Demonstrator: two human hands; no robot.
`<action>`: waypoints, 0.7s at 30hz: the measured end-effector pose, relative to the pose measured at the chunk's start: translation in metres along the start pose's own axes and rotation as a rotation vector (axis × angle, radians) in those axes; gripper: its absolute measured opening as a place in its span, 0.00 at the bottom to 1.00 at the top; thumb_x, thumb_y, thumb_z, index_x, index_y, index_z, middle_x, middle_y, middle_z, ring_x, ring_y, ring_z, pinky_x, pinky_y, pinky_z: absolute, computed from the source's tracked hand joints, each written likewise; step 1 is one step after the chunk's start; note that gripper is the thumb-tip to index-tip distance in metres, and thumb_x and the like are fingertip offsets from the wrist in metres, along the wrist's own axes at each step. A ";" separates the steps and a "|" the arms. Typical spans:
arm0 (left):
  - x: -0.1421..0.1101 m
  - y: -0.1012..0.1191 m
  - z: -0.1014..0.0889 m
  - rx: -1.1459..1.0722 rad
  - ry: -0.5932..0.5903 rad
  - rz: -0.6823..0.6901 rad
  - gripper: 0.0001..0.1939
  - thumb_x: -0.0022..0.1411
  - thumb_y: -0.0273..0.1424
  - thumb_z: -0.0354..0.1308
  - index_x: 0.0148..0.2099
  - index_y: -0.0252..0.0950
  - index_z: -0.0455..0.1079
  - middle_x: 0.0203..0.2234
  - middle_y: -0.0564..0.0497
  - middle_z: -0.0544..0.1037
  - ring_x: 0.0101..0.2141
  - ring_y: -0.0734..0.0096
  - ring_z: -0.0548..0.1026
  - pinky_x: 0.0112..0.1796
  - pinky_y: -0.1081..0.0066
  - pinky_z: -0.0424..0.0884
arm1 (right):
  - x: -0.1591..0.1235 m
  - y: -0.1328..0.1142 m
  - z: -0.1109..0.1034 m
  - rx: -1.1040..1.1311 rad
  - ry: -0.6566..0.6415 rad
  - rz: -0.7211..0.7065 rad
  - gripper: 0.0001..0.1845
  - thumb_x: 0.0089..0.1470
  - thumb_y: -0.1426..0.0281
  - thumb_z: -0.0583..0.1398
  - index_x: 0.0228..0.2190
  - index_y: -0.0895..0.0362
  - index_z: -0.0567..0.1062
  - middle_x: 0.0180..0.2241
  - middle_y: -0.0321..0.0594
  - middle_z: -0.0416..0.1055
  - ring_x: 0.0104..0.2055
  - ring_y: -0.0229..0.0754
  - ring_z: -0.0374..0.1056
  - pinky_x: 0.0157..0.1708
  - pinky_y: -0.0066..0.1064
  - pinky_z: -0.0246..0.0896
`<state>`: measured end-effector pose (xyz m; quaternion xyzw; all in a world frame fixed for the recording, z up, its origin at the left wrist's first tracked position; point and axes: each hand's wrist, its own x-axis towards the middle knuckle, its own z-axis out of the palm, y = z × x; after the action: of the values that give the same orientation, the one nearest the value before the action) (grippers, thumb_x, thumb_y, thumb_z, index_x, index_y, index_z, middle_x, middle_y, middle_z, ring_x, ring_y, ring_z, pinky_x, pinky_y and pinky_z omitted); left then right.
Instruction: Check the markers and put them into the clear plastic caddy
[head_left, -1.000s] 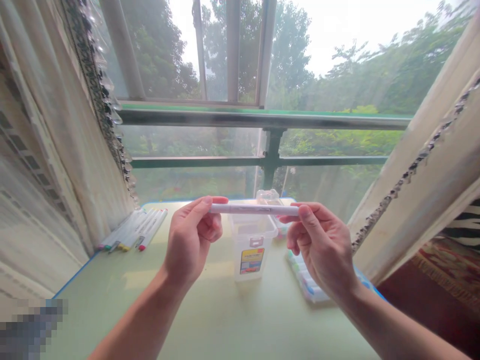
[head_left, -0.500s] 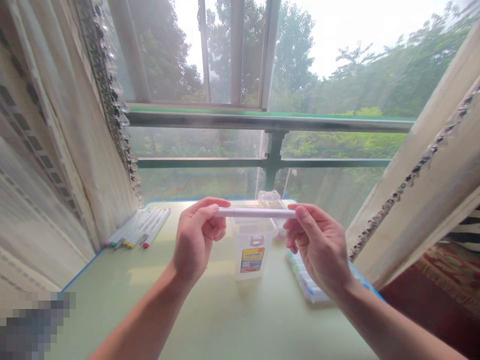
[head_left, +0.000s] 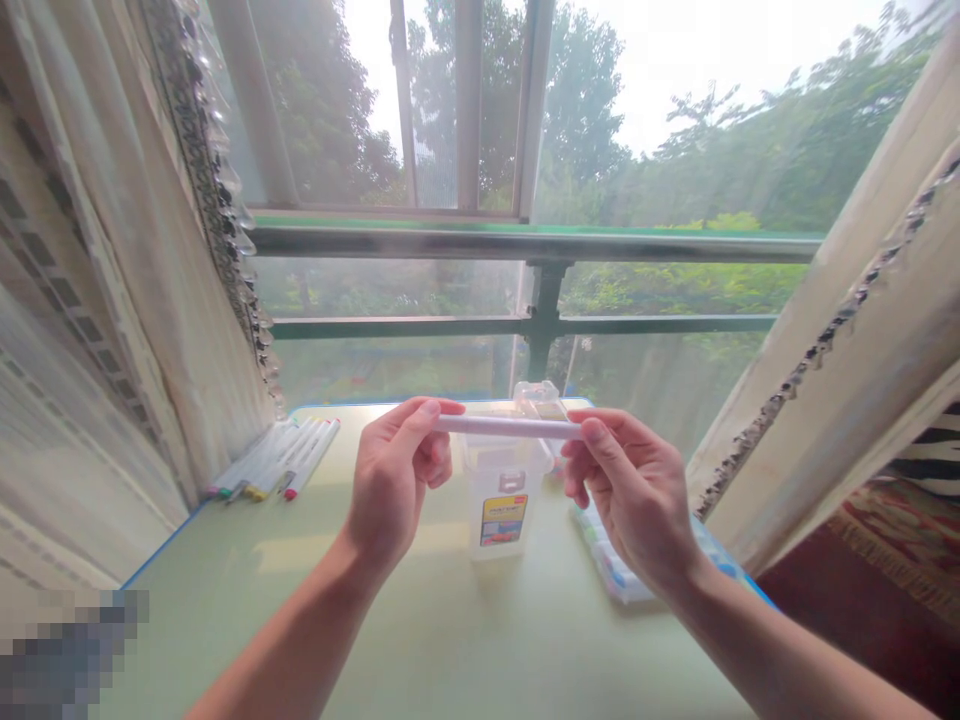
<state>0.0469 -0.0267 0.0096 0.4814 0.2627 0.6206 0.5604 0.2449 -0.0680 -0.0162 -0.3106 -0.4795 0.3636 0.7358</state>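
A white marker pen (head_left: 510, 428) is held level in the air, one end in each hand. My left hand (head_left: 397, 470) pinches its left end between thumb and index finger, the other fingers curled. At the right end, my right hand (head_left: 637, 480) grips it the same way. Behind and below the marker stands a clear plastic box (head_left: 499, 515) with a yellow and blue label. Its translucent lid (head_left: 540, 397) appears tipped up at the back. Partly hidden by my right hand, a pack of markers (head_left: 619, 580) lies on the table.
Several white markers with coloured ends (head_left: 281, 460) lie at the left edge of the pale green table (head_left: 420, 640). Curtains hang on both sides, the left curtain (head_left: 135, 250) near those markers. A window with a green railing (head_left: 547, 325) is behind the table.
My right hand has shifted slightly left, and the marker's right end now sits a little nearer my left hand. Both hands still hold it. The box has stayed in place.
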 end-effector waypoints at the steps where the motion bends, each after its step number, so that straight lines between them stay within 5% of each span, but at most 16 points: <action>1: 0.000 0.000 0.000 0.001 0.005 0.007 0.12 0.62 0.36 0.63 0.35 0.31 0.80 0.15 0.57 0.63 0.17 0.80 0.58 0.19 0.76 0.53 | 0.000 0.000 0.000 0.008 -0.001 0.003 0.10 0.60 0.61 0.69 0.37 0.55 0.83 0.25 0.35 0.77 0.17 0.33 0.71 0.14 0.21 0.62; 21: -0.002 -0.002 0.001 0.078 -0.013 0.012 0.11 0.61 0.35 0.63 0.33 0.31 0.77 0.15 0.58 0.62 0.18 0.80 0.58 0.20 0.76 0.54 | 0.000 0.002 0.000 0.016 0.010 0.030 0.13 0.61 0.60 0.68 0.38 0.57 0.82 0.24 0.35 0.76 0.16 0.32 0.70 0.13 0.20 0.60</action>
<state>0.0481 -0.0283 0.0079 0.5088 0.2801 0.6099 0.5391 0.2442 -0.0667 -0.0181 -0.3138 -0.4683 0.3766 0.7352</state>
